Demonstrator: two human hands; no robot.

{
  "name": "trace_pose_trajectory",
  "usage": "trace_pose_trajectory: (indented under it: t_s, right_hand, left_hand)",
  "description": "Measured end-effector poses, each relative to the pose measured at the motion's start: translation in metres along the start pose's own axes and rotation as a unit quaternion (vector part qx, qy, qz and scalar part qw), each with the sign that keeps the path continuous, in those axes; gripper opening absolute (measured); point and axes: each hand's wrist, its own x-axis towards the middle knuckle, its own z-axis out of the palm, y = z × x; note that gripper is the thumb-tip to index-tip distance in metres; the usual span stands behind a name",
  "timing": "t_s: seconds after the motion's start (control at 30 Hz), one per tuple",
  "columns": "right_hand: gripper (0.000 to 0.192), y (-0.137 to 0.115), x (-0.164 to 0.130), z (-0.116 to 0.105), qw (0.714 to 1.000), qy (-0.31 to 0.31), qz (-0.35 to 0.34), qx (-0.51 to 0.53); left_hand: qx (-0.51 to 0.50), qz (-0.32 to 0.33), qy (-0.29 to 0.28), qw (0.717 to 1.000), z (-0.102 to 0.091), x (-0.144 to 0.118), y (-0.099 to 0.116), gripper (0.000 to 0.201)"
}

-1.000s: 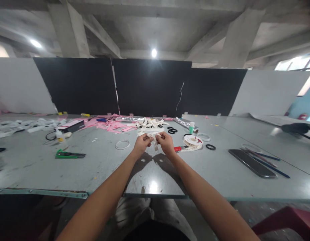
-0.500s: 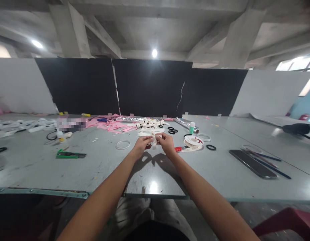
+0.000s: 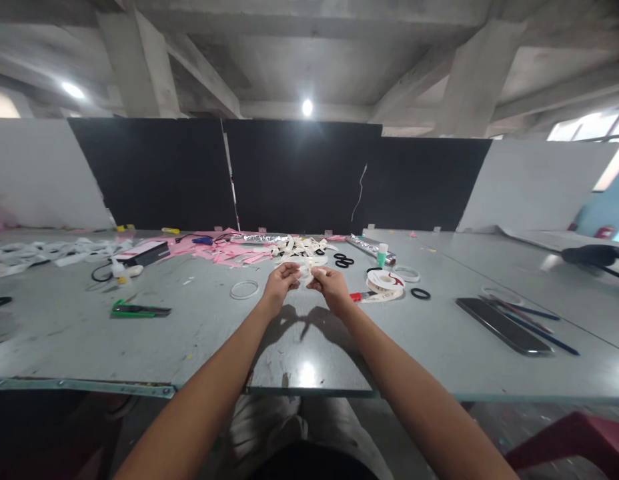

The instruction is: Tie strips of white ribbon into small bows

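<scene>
Bare concrete ceiling [image 3: 309, 40] over black panels [image 3: 299, 177]; grey table [image 3: 209, 353] below, ribbon spool [image 3: 386, 279] at right. Pale ribbon piece [image 3: 306, 273] between left hand [image 3: 278, 287] and right hand [image 3: 332, 287], raised above grey table; fingers of each nearly closed, pinching it. Step looks like fingertip shaping; next move seems to call for steady, even pinch.

A small off-white ribbon [image 3: 306, 273], bent, is held between left grip [image 3: 281, 285] and right grip [image 3: 332, 287].
</scene>
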Motion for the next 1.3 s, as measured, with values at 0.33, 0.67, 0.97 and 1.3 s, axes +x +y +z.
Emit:
trace_pose_trajectory:
  t_s: [0.33, 0.67, 0.97, 1.3]
  right_hand:
    - [0.032, -0.0006, 0.0031, -0.0016, 0.997, 0.011, -0.022, -0.069]
    - [0.028, -0.0032, 0.0037, -0.0022, 0.995, 0.025, -0.045, -0.082]
    - [0.034, -0.0079, -0.0014, 0.0003, 0.998, 0.007, -0.016, -0.058]
    - [0.033, -0.0052, -0.0012, 0.0015, 1.0, -0.012, 0.003, -0.024]
  left_hand:
    - [0.086, -0.012, -0.018, 0.996, 0.0025, -0.0038, 0.0012, 0.044]
    - [0.131, -0.02, -0.033, 0.991, 0.0022, -0.0057, 0.0032, 0.041]
    - [0.187, 0.065, -0.051, 0.979, 0.0049, -0.008, 0.004, 0.026]
    - [0.07, 0.028, -0.104, 0.992, 0.0084, -0.0085, 0.005, 0.037]
